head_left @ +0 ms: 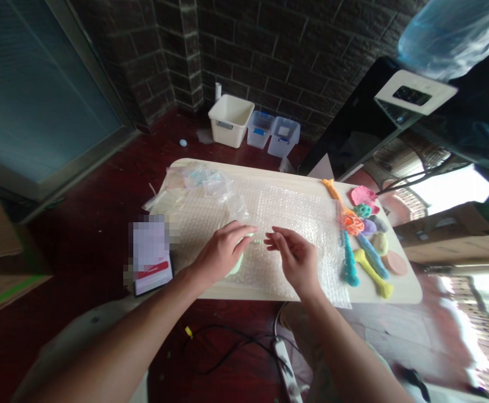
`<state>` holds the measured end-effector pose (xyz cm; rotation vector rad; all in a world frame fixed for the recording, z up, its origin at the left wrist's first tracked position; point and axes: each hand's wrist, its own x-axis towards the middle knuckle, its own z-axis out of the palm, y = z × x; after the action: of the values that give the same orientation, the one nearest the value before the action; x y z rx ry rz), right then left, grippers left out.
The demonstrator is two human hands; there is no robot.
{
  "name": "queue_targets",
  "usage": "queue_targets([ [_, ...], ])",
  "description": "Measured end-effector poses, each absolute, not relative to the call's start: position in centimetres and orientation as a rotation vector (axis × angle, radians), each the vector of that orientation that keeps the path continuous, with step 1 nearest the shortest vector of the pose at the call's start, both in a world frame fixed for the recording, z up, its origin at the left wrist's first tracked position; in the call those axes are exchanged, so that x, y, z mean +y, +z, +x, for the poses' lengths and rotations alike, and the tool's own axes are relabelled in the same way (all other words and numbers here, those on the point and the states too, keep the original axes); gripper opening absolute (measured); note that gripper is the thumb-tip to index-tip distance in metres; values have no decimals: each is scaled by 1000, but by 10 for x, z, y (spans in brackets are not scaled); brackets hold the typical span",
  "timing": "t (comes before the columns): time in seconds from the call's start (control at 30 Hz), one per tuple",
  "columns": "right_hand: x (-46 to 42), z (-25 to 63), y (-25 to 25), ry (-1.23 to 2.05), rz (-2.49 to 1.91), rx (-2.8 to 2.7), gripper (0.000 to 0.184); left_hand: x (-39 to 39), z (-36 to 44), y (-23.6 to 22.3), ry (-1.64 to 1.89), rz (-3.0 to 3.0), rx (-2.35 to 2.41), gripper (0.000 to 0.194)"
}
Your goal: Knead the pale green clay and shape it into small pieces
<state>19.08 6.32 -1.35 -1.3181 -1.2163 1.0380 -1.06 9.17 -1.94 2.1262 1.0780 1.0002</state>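
My left hand [221, 252] is closed around a pale green piece of soft modelling clay [235, 266], mostly covered by the palm and fingers. Small pale green bits [257, 241] show between the two hands, just beyond the left fingertips. My right hand [297, 256] faces them from the right, its fingers loosely curled and apart, with nothing visible in them. Both hands are above a sheet of bubble wrap [303, 218] spread over a pale table [410, 288].
Colourful clay-like shapes crowd the table's right end, among them a yellow bone-like piece [374, 274] and a pink piece [364, 197]. Clear plastic bags [221, 187] lie at the back left. A phone or tablet [154, 277] rests at the left edge. Bins [227, 129] stand behind.
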Motion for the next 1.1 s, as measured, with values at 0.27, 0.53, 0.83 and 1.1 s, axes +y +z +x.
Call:
queue_targets([
  [0.27, 72, 205, -8, 1160, -1391, -965, 35, 108, -25, -17, 1040, 2175, 1352, 26],
  [0.53, 76, 215, -17, 1188, -1386, -949, 37, 86, 0, -1, 1008, 2460, 1127, 17],
  [0.83, 74, 219, -14, 1259, -1398, -939, 40, 71, 28, -18, 752, 2581, 1007, 21],
  [1.1, 73, 218, -9, 1450, -1236, -799, 37, 80, 25, -33, 820, 2386, 1145, 17],
])
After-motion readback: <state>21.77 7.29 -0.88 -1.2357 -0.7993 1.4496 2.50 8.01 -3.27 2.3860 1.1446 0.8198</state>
